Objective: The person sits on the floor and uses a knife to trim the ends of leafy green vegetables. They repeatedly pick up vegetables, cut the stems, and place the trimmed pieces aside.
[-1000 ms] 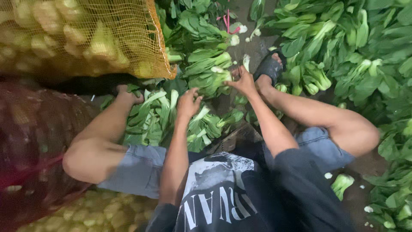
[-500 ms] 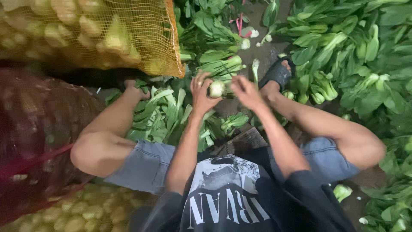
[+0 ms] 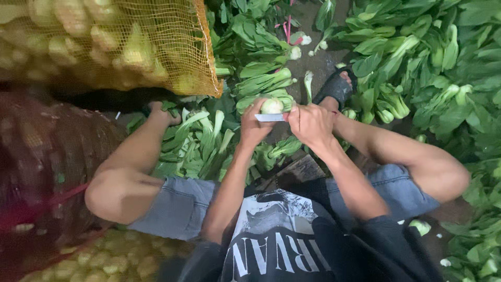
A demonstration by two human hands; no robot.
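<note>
Head cam, looking down on you squatting. Your left hand [image 3: 255, 125] is wrapped round a head of bok choy [image 3: 272, 106], stem end up; only its pale cut base shows above the fingers, the leaves are hidden behind the hand. Your right hand [image 3: 311, 122] is closed on a knife [image 3: 270, 117]; handle fully covered by the fist, only the flat pale blade shows, lying crosswise just under the stem base, touching or nearly so, can't tell which. Both hands close together, above the gap btwn your knees.

Loose greens [image 3: 201, 143] heaped on the ground below and left of the hands, more greens [image 3: 433, 57] at upper right, cut off by the frame edge. Sandalled foot [image 3: 336, 89] just beyond the right hand; the other foot is buried in leaves by the yellow mesh sack [image 3: 104, 42]. Sack contents blurred, pale lumps only. Dark red mesh sack [image 3: 47, 172] at left, out of focus, contents not readable. Lower frame blocked by your dark shirt.
</note>
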